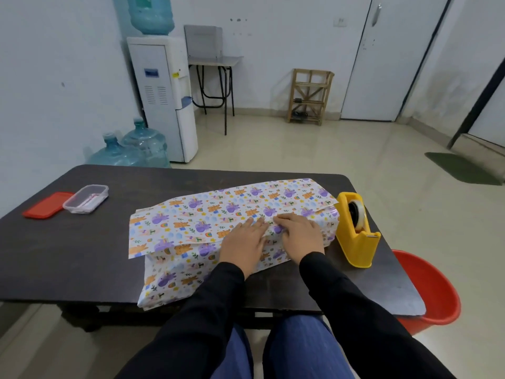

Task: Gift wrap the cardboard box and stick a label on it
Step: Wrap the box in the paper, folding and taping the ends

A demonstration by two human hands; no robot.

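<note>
Wrapping paper: animal print, covering the box on the dark table.
Left hand: flat on top, fingers straight.
Right hand: just beside it at the paper's fold; grip unclear.
Tape dispenser: yellow, just beside the right end.
Far left: 1 clear container touching 1 red lid.

— What's there?
— One box under both; one dispenser and one bucket right of the right hand; one tub, one lid left of the left hand.
— Bottles?
— Three, beyond them.
</note>
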